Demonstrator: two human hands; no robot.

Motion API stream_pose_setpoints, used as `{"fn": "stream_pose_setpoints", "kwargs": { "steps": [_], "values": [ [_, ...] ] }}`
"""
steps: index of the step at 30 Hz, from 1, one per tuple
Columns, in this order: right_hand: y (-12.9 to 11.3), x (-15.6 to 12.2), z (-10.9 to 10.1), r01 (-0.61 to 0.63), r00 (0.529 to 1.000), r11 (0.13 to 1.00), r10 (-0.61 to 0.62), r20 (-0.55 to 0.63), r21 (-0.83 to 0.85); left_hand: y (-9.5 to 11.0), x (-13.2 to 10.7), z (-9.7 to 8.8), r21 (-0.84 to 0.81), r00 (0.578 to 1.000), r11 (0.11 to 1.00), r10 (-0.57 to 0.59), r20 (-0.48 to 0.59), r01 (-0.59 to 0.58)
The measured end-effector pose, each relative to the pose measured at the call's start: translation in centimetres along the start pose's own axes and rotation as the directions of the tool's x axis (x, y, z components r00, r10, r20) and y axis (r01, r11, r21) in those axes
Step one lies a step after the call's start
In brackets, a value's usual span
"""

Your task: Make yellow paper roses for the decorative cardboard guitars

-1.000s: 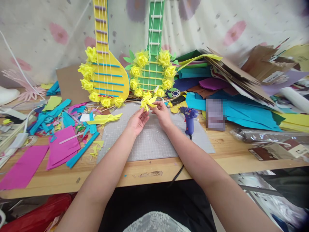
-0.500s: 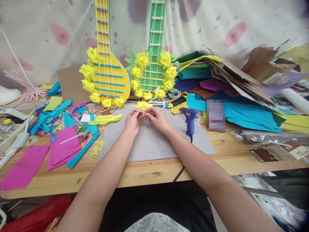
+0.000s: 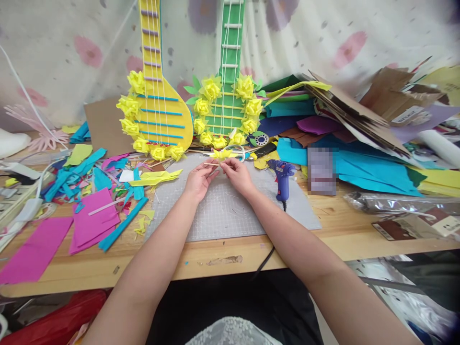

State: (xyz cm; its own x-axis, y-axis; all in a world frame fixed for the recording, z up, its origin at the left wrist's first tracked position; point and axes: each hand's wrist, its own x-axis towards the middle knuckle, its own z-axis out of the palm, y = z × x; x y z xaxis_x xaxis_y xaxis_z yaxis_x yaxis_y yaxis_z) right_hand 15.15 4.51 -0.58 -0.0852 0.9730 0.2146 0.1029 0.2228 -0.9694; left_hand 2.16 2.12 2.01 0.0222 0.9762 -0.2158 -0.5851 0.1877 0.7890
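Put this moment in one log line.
right hand: pinching thin stick; left hand: at thin stick; yellow flower: beyond hands; glue gun: on grey mat

Bright, diffuse lt, soft shadows; glare on plastic pkg (image 3: pixel 377 202); edges stretched, blurry; 1 patch (image 3: pixel 321 171) pixelated

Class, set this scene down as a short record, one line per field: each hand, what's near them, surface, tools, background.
Left hand: fingertips at a thin stick; firmness of grip unclear
Right hand: fingertips pinching the thin stick
Just beyond hands: yellow paper flower; whether held, unclear
Surface: grey cutting mat on a wooden table
Tools: blue glue gun, right of the hands; white-handled scissors, partly hidden
Behind: yellow guitar shape and green guitar shape, both flower-trimmed
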Motion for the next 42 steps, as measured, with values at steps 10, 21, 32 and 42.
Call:
{"fn": "stream_pose_setpoints", "kwargs": {
  "steps": [10, 21, 32, 42],
  "values": [
    [-1.2, -0.1, -1.2, 0.125, 0.938, 0.992, -0.112, -0.327, 0.018, 0.2, 0.2, -0.4, -0.055, 0.994, 0.998, -0.045, -0.099, 0.04],
    [2.2, 2.5, -4.7, 0.001, 0.87, 0.969, -0.122, -0.477, -0.246, -0.2, 0.6, -0.3, 0.008, 0.978, 0.995, 0.1, -0.18, -0.101],
    [1.2, 1.2, -2.7, 0.135, 0.941, 0.838, -0.275, -0.195, -0.529, -0.8, 0.4, 0.2, 0.288, 0.941, 0.914, 0.324, -0.097, -0.285],
    [-1.6, -0.4, -1.1, 0.444, 0.864, 0.59, -0.482, 0.147, -0.675, 0.1, -0.1, 0.3, 0.36, 0.882, 0.836, 0.467, -0.066, -0.415]
  ]
}}
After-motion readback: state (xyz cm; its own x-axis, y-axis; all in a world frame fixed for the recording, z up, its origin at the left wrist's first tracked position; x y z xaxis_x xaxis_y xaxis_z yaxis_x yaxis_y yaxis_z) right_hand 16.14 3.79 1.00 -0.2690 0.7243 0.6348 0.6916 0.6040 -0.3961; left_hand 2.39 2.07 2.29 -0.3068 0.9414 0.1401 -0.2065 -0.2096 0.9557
